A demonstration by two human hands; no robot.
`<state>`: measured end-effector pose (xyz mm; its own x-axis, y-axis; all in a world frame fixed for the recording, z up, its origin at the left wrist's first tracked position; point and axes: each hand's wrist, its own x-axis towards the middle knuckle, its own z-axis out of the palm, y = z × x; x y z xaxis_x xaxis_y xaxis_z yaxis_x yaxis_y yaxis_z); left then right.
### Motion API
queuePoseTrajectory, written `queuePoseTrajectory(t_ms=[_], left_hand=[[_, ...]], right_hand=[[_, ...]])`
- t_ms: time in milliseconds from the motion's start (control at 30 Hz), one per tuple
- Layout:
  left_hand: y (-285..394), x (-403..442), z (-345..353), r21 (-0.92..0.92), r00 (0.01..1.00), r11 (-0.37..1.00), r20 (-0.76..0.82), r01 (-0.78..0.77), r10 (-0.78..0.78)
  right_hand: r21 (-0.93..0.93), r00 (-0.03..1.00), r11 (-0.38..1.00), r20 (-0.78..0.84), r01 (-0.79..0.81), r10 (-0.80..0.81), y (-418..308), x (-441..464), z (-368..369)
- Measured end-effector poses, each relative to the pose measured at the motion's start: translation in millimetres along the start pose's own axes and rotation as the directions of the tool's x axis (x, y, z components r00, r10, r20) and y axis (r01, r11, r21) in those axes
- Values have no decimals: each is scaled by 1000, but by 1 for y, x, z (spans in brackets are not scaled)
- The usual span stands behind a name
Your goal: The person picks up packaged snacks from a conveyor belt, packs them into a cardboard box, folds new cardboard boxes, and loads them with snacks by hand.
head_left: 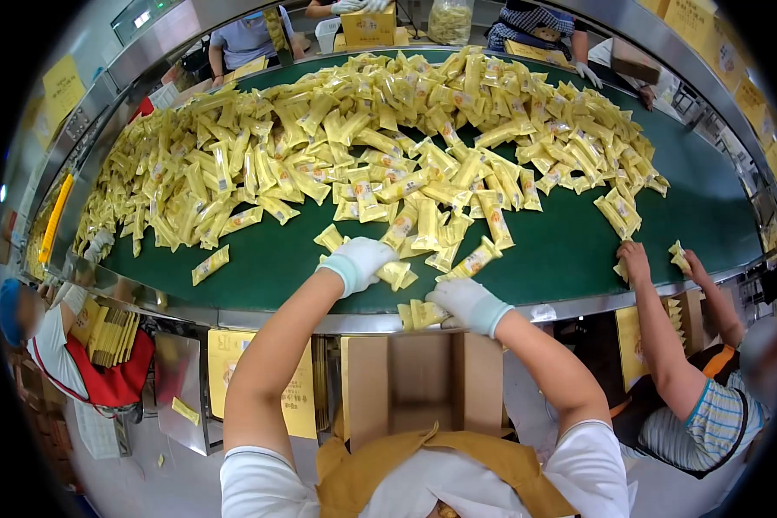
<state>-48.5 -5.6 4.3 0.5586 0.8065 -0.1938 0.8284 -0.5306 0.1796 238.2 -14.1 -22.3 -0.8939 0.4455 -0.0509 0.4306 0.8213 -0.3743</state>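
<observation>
My left hand (360, 262), in a white glove, curls over the near edge of a heap of yellow wrapped snack packets (337, 129). One packet (397, 274) sticks out from under its fingers, which are partly hidden. Lower and to the right, my right hand (470, 304), also gloved, closes at the belt's edge on a small row of upright packets (421, 314). Just above this hand lies a loose packet (475, 259). An open cardboard box (423, 371) stands below the edge, in front of my body.
The green belt (699, 198) carries the heap, with a metal rim (570, 308) along its near side. At right, a co-worker's bare hands (635, 261) handle packets. Other workers stand at left and across the belt. A yellow carton (298, 388) is left of the box.
</observation>
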Motion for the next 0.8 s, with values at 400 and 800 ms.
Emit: queuePoseTrajectory(t_ms=[400, 800], left_hand=[[18, 12, 2, 125, 988, 991, 140, 50, -68], [-6, -106, -60, -491, 514, 515, -149, 703, -845]], right_hand=[[-195, 958, 938, -74, -285, 276, 25, -22, -112], [-268, 948, 912, -12, -309, 318, 63, 8, -45]])
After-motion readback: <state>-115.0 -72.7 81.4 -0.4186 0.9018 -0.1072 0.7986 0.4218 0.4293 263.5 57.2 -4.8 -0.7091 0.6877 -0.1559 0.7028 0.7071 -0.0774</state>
